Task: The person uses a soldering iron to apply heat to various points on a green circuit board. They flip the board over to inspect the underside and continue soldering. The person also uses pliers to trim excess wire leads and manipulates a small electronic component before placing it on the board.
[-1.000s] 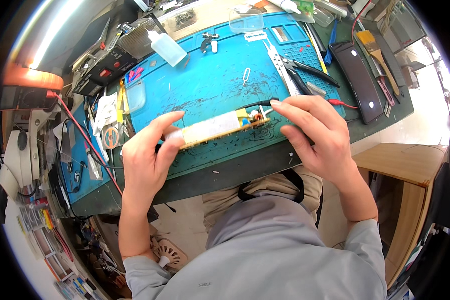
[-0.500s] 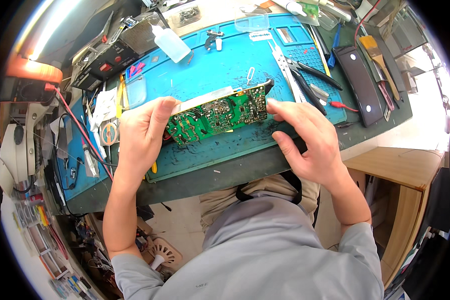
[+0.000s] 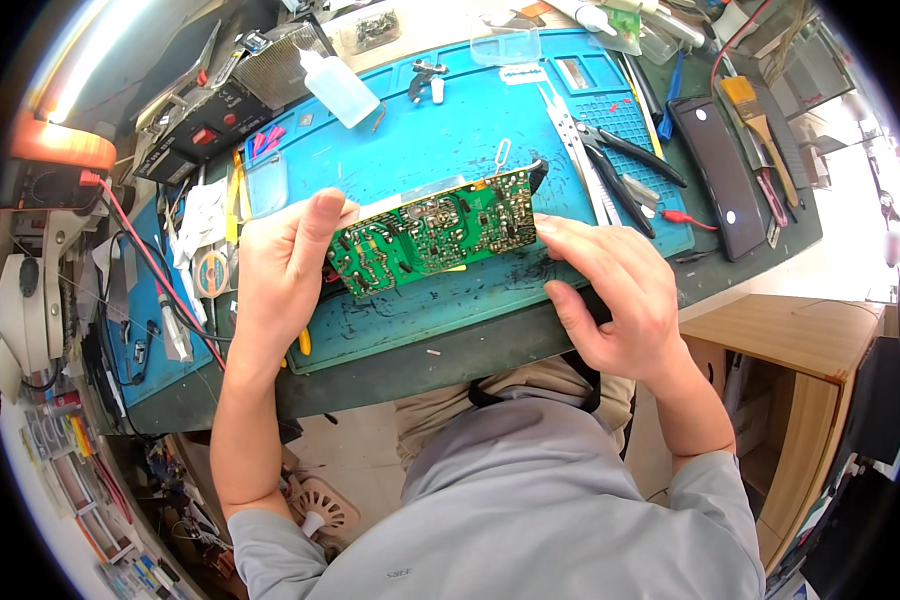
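A long green circuit board is held tilted above the blue work mat, its soldered side facing me. My left hand grips its left end, thumb on top and the other fingers hidden behind. At the board's right end is my right hand, fingers stretched and thumb apart. Its index fingertip is at the board's edge, perhaps touching; it does not grip the board. A black piece sticks out at the upper right corner. Just beyond lies a small wire loop.
Silver tweezers and black-handled cutters lie on the mat's right side, near a dark phone and a brush. A white squeeze bottle lies far back. Left are a black bench device and an orange-cased meter.
The board has tipped slightly, showing more of its soldered face. Both hands stay almost in place, and the whole view has shifted a little.
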`<state>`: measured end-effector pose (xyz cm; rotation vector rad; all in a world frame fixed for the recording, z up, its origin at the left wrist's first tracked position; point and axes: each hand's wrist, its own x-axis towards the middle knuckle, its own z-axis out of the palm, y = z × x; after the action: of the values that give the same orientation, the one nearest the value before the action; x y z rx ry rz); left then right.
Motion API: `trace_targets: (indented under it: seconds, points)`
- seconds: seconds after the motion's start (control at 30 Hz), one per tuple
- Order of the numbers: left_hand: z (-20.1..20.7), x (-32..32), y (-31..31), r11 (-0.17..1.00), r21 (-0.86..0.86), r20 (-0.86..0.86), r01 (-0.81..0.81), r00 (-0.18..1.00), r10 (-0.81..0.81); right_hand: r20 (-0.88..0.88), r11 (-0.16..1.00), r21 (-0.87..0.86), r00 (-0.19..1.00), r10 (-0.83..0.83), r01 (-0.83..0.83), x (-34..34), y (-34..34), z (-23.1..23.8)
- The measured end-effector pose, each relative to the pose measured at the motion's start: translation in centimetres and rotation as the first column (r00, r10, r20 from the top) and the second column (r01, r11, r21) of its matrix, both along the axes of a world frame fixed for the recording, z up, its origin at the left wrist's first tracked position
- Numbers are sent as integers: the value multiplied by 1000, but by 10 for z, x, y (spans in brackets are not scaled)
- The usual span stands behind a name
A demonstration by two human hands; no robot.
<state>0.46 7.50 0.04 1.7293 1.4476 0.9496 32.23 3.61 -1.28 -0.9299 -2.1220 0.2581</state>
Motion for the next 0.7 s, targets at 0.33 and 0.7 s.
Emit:
trace_targets:
  seconds: [0.33,0.7]
  points:
    - [-1,-1,1,1000,10,-8,-1,1000,1,4,1000,21,1000,-1,1,0,0,-2]
    - [-2,-3,2,1000,-3,-19,7,1000,-7,15,1000,15,1000,-6,6,1,-1,-1]
